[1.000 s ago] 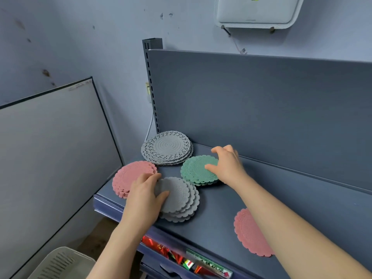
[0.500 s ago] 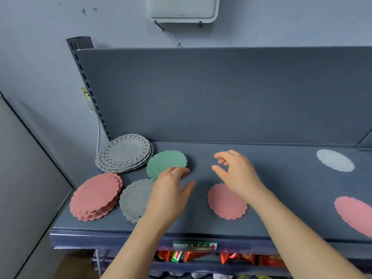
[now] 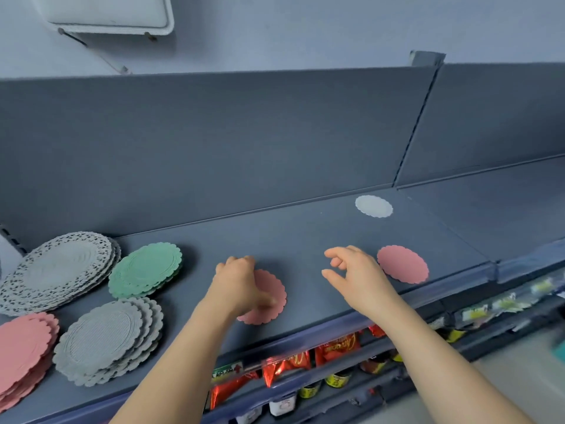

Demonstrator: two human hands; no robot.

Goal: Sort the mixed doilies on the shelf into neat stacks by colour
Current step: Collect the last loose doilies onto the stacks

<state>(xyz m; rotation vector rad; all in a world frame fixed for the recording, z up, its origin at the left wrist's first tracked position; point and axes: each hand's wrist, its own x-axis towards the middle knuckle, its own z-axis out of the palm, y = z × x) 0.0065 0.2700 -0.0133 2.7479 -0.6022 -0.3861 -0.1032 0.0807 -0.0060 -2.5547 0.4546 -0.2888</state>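
Four stacks sit at the left of the dark shelf (image 3: pixel 299 234): large grey lace doilies (image 3: pixel 58 270), green doilies (image 3: pixel 146 270), smaller grey doilies (image 3: pixel 107 335) and pink doilies (image 3: pixel 21 350). A loose pink doily (image 3: pixel 275 289) lies mid-shelf. My left hand (image 3: pixel 238 286) is on it, fingers curled over its far left edge and thumb down on its top. My right hand (image 3: pixel 357 276) hovers above the shelf with loosely bent fingers, holding nothing. Just right of it lies a second loose pink doily (image 3: pixel 403 264). A white doily (image 3: pixel 373 206) lies farther back.
The shelf's upright back panel (image 3: pixel 214 142) rises behind the doilies. A divider post (image 3: pixel 412 123) separates the adjoining shelf bay on the right. Below the front edge hang red snack packets (image 3: pixel 336 347), with small bottles (image 3: pixel 336 379) under them.
The view has swung right. My left hand moved from beside the grey stack onto the loose pink doily. My right hand shifted right, nearer the second pink doily.
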